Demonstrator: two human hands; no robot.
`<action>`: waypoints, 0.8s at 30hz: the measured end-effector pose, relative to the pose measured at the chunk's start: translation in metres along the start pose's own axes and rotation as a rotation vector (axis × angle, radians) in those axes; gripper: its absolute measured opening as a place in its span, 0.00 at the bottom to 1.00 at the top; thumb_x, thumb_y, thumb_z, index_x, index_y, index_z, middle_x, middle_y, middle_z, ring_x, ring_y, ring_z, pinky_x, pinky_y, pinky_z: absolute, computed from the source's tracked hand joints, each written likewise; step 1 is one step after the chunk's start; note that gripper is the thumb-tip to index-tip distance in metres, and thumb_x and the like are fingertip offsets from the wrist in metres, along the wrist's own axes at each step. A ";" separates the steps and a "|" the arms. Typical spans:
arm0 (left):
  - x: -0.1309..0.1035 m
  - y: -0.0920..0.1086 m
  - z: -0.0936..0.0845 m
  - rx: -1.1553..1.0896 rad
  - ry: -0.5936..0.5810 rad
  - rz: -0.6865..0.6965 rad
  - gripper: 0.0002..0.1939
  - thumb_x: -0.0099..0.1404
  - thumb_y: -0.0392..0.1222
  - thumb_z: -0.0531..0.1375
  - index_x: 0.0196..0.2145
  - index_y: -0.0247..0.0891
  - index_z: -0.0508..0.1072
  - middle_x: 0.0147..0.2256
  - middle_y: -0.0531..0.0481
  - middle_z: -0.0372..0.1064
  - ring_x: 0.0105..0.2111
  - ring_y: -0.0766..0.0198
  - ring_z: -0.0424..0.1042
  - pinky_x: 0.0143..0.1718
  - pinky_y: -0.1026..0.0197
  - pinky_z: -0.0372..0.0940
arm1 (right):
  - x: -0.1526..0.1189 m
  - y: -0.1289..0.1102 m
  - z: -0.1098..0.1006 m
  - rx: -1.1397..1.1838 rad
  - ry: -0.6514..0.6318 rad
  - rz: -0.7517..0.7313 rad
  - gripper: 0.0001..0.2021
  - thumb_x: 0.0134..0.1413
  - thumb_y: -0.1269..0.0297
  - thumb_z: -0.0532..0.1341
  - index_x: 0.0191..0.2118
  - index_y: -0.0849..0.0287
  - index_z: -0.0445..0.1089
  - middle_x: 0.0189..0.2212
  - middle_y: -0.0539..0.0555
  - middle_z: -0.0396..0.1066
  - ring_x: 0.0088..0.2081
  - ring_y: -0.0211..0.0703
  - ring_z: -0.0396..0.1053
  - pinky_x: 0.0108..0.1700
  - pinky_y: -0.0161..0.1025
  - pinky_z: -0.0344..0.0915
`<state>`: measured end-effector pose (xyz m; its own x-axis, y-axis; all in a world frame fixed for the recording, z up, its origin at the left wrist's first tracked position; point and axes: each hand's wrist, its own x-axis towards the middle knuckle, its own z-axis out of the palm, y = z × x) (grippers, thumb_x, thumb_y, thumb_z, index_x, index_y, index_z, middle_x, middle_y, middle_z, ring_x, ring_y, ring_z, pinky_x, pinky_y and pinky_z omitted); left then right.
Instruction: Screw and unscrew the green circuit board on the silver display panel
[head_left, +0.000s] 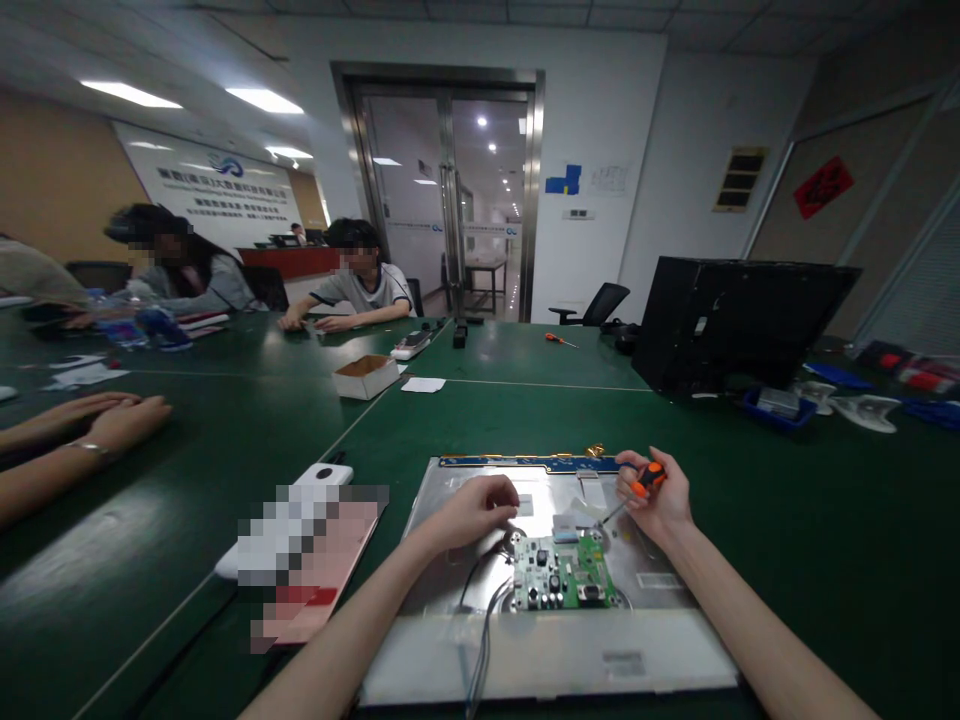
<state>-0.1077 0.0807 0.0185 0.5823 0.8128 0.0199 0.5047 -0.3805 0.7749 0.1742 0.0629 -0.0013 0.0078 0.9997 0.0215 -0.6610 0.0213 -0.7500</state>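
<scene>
My right hand (660, 500) grips a screwdriver (649, 478) with an orange and black handle. Its shaft slants down left, and the tip is at the upper right corner of a green circuit board (562, 572). The board lies on the metal back of a flat display panel (540, 650). Over the board's upper left corner hovers my left hand (480, 510), its fingers curled in; what they hold, if anything, is hidden. Dark cables (484, 640) run from the board's left side toward me. A narrow blue circuit strip (525, 464) lines the panel's far edge.
Left of the panel lie a white device (326, 478) and a pinkish flat object (337, 570). Farther off are a small box (366, 378), another screwdriver (553, 338), a black monitor (735, 325) and a blue tray (780, 408). A co-worker's hands (127, 420) rest at left; other people sit beyond.
</scene>
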 end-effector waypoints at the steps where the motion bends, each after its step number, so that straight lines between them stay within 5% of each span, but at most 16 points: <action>1: -0.002 -0.001 -0.001 -0.020 -0.024 -0.004 0.05 0.58 0.37 0.57 0.32 0.35 0.71 0.29 0.52 0.70 0.28 0.64 0.68 0.30 0.64 0.62 | -0.001 0.001 0.001 -0.004 0.001 0.005 0.15 0.47 0.53 0.59 0.25 0.61 0.72 0.11 0.43 0.50 0.12 0.32 0.45 0.13 0.31 0.45; 9: -0.007 -0.007 0.002 -0.097 -0.123 -0.014 0.08 0.59 0.42 0.61 0.30 0.34 0.75 0.26 0.52 0.71 0.27 0.64 0.69 0.28 0.65 0.62 | -0.004 0.007 0.008 -0.043 -0.003 0.033 0.16 0.48 0.51 0.60 0.25 0.61 0.71 0.12 0.44 0.50 0.14 0.32 0.49 0.16 0.30 0.49; 16: -0.007 -0.005 0.007 -0.097 -0.117 -0.006 0.07 0.56 0.39 0.61 0.30 0.33 0.78 0.27 0.49 0.73 0.28 0.63 0.69 0.30 0.64 0.62 | -0.007 0.011 0.018 -0.067 -0.010 0.010 0.15 0.47 0.53 0.60 0.21 0.61 0.69 0.09 0.41 0.45 0.11 0.29 0.39 0.13 0.30 0.42; 24: -0.007 -0.007 0.010 -0.064 -0.107 0.011 0.08 0.57 0.42 0.62 0.30 0.33 0.78 0.27 0.49 0.73 0.28 0.63 0.69 0.30 0.64 0.61 | 0.005 0.024 0.068 -0.102 0.030 -0.027 0.19 0.47 0.47 0.62 0.20 0.59 0.67 0.08 0.41 0.49 0.11 0.28 0.40 0.12 0.29 0.39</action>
<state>-0.1090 0.0734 0.0065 0.6538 0.7558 -0.0366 0.4582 -0.3569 0.8141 0.1075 0.0678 0.0257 0.0484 0.9985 0.0237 -0.5803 0.0474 -0.8130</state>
